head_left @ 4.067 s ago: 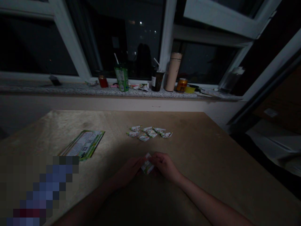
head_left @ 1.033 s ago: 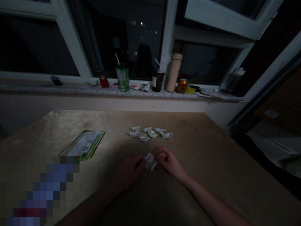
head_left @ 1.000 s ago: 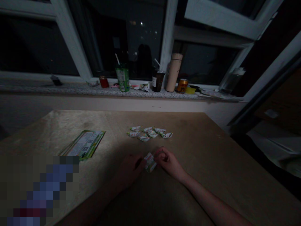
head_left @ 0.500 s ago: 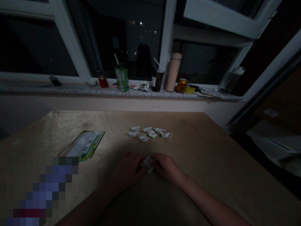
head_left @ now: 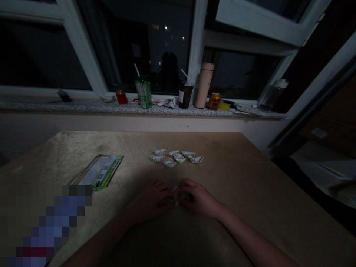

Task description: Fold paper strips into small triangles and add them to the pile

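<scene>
The folded pieces (head_left: 179,158) look like thin printed paper, sharply creased. The leaflets (head_left: 102,172) look like smooth, flat printed paper. The tabletop (head_left: 230,170) has a wood-like, mostly matt surface with a patchy sheen toward the left. The windowsill (head_left: 91,106) resembles speckled stone. The window pane (head_left: 119,44) is smooth, reflective glass. The flask (head_left: 204,87) looks smooth; the can (head_left: 214,101), metallic and shiny; the bottle (head_left: 273,97), transparent.

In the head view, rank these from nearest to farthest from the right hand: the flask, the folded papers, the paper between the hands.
From the right hand:
1. Paper: just to its left, partly hidden.
2. Folded papers: grouped ahead on the table.
3. Flask: upright on the windowsill, past the table's far edge.
</scene>
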A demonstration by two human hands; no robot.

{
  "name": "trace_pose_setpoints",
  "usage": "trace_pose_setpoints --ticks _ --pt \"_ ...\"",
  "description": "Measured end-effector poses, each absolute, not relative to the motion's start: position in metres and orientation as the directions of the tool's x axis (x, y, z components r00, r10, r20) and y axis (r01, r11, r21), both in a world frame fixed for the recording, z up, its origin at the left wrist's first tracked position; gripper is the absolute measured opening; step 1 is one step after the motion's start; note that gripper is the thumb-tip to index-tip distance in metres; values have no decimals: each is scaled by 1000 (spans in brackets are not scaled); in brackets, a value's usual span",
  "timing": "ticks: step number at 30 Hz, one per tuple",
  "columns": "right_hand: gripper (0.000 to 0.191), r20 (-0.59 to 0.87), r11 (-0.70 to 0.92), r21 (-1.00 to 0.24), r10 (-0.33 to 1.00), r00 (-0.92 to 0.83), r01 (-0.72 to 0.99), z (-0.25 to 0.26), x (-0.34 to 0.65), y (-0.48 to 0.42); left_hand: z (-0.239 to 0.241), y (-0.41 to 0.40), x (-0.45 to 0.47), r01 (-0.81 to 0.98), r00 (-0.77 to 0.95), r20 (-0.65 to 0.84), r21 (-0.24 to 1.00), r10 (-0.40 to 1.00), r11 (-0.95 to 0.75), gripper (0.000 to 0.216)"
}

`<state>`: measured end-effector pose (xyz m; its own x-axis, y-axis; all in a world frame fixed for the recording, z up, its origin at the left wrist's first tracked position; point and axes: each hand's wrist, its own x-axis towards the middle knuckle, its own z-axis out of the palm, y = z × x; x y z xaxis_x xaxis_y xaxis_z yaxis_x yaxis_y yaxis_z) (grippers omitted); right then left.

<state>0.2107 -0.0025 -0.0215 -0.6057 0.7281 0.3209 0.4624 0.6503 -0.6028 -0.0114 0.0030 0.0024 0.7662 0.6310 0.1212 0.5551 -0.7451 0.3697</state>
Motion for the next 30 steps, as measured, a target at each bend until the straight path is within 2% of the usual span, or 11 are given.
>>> trace_pose_setpoints --ticks 5,8,17,20,23,26,30 --pt "22 281 619 -646 737 -615 446 -20 210 -1 -8 10 -11 519 823 129 222 553 -825 14" --pt "17 283 619 -653 733 -618 435 -21 210 1 -11 12 -11 512 837 119 177 534 -841 16" --pt "10 285 630 -667 710 -643 399 -20 211 2 -14 12 -10 532 808 150 230 570 -815 23" --pt "14 296 622 -664 728 -618 415 -20 210 1 -14 10 -8 542 804 137 233 579 -807 24" --pt "23 305 617 -624 757 -578 479 -22 209 0 -13 9 -5 562 789 137 232 598 -794 25" --pt "15 311 647 -556 745 -590 523 -25 210 2 -11 7 -4 572 777 143 246 613 -782 25" --pt "16 306 669 -495 731 -610 555 -28 212 4 -11 8 -3 584 766 137 257 628 -770 28"
